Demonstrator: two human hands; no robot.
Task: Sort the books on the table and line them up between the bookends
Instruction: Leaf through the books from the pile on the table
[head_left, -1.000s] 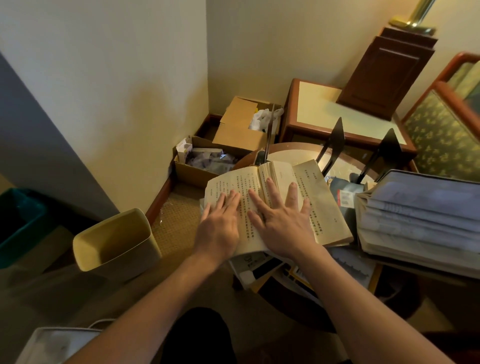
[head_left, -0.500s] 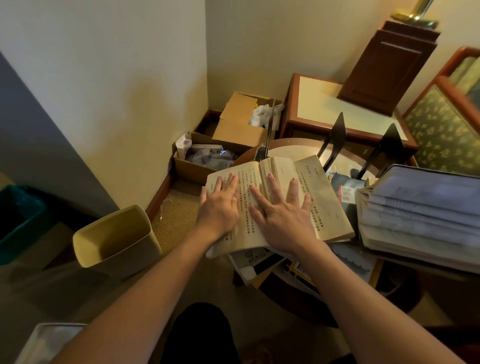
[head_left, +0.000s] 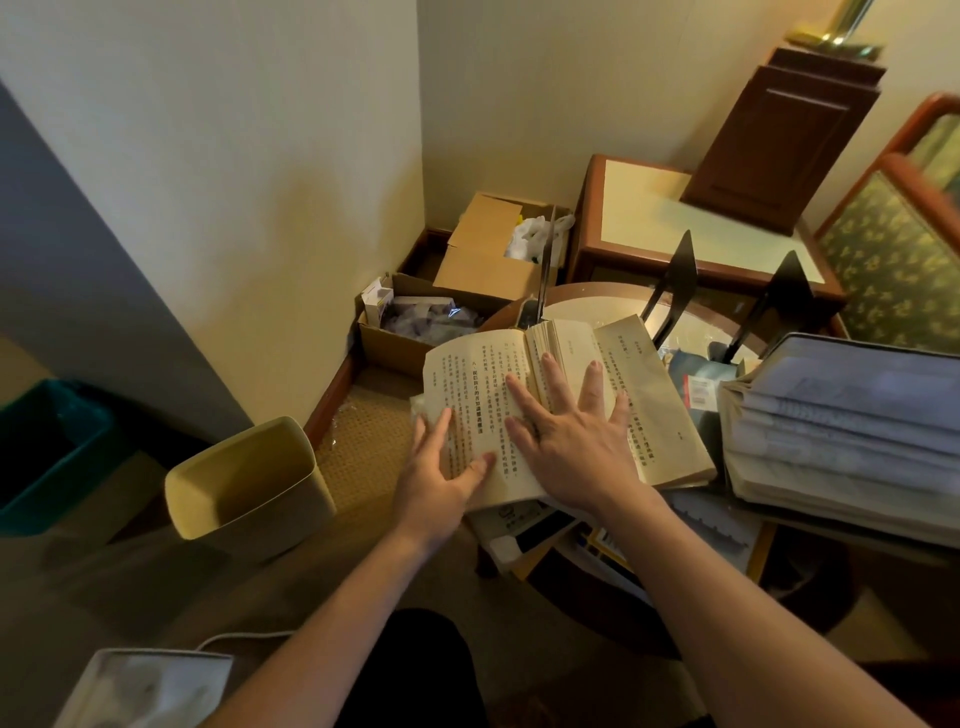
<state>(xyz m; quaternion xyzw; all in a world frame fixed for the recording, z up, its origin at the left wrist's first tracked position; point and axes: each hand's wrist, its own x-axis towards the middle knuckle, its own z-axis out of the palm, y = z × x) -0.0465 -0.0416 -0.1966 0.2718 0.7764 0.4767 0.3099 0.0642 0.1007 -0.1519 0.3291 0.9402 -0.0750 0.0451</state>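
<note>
A yellowed open book (head_left: 649, 395) with printed text lies on top of other books (head_left: 519, 530) at the near-left edge of the round table (head_left: 597, 296). My right hand (head_left: 576, 441) rests flat on its middle, fingers spread over the spine and both pages. My left hand (head_left: 441, 478) holds the lower left edge of the left page, thumb on top of the paper and fingers at its edge. Two black bookends (head_left: 675, 275) (head_left: 779, 296) stand upright behind the book. A thick stack of books and papers (head_left: 841, 426) fills the table's right side.
A beige wastebasket (head_left: 249, 478) stands on the floor to the left, with a teal bin (head_left: 41, 452) beyond it. Cardboard boxes (head_left: 483, 249) sit in the corner. A wooden side table (head_left: 701, 223) and a patterned chair (head_left: 893, 249) stand behind the round table.
My left hand slid from lying flat on the left page down to its lower left edge and took hold of the paper. My right hand stayed flat on the book.
</note>
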